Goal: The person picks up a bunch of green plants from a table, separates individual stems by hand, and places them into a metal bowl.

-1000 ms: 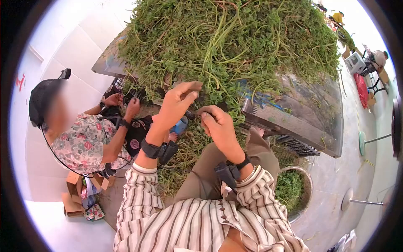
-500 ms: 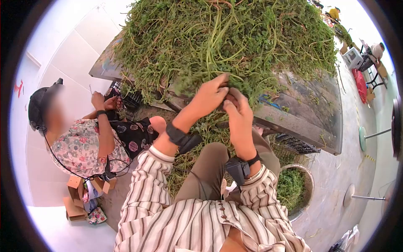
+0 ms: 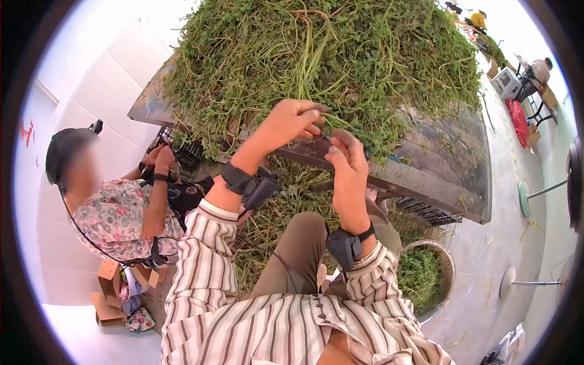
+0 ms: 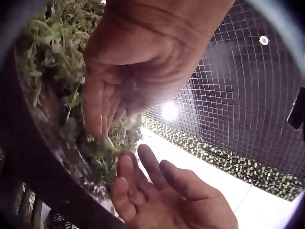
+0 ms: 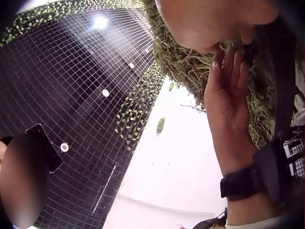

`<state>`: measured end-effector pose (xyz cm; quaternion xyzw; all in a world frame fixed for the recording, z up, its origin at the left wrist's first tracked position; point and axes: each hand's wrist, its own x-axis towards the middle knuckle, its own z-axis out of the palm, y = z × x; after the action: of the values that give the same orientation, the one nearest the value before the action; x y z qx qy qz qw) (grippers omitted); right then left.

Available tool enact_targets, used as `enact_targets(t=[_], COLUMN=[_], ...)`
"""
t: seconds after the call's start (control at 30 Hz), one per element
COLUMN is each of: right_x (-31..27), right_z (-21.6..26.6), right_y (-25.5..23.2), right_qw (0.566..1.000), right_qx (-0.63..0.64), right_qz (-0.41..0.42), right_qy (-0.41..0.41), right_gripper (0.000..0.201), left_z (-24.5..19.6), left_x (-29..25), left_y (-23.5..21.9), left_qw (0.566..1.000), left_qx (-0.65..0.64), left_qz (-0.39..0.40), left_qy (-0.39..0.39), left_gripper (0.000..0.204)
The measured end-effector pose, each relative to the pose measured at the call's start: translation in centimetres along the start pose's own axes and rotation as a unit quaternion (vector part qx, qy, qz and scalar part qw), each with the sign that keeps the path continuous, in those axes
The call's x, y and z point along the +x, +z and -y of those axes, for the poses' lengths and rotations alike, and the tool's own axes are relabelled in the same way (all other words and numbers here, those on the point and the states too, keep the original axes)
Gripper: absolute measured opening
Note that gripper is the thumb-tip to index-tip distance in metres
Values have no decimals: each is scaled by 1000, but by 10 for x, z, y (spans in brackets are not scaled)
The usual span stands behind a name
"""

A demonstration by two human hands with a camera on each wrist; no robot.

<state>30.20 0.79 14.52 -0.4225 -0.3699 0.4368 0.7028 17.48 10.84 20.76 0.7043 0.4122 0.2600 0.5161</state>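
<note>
A large heap of leafy green stems (image 3: 377,55) covers most of the table (image 3: 450,146). My left hand (image 3: 289,128) hovers at the heap's near edge, palm down, with green stems just beyond its fingertips. In the left wrist view its fingers hang loosely, fairly straight, beside the greens. My right hand (image 3: 350,173) is a little to the right over the table's front edge. Its fingers point up, loosely bent, and its palm looks bare in the left wrist view (image 4: 171,200). A small gap separates the two hands.
Loose stems (image 3: 249,261) litter the floor under the table. A round tub (image 3: 449,267) of greens stands by my right leg, near a black crate (image 3: 426,208). Another person (image 3: 121,207) sits at the left, with cardboard boxes (image 3: 109,307) behind.
Both hands rose rightward to the heap's edge, where they came together among dark greenery. Since then they have parted slightly, the left shifting left. The other person's hands also moved.
</note>
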Motion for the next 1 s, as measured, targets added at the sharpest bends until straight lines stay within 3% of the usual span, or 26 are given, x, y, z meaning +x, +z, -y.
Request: enact_targets(t=[0.3, 0.37, 0.47, 0.8, 1.0], right_x=[-4, -6, -6, -7, -8], right_z=[8, 10, 10, 11, 11], right_y=[3, 5, 6, 9, 11], right_qw=[996, 996, 996, 994, 993], right_qx=[56, 53, 43, 42, 53], right_qz=[39, 39, 52, 66, 70], right_qy=[60, 64, 64, 82, 82], right_gripper=[21, 19, 19, 18, 18], left_z=[16, 25, 31, 34, 11], left_x=[0, -1, 0, -5, -18], left_y=[-33, -28, -21, -21, -28], left_qw=[991, 962, 945, 945, 919], left_qx=[64, 232, 275, 265, 267], left_qz=[-113, -113, -148, -173, -245], left_qy=[4, 92, 102, 84, 155], left_gripper=[27, 26, 25, 21, 24])
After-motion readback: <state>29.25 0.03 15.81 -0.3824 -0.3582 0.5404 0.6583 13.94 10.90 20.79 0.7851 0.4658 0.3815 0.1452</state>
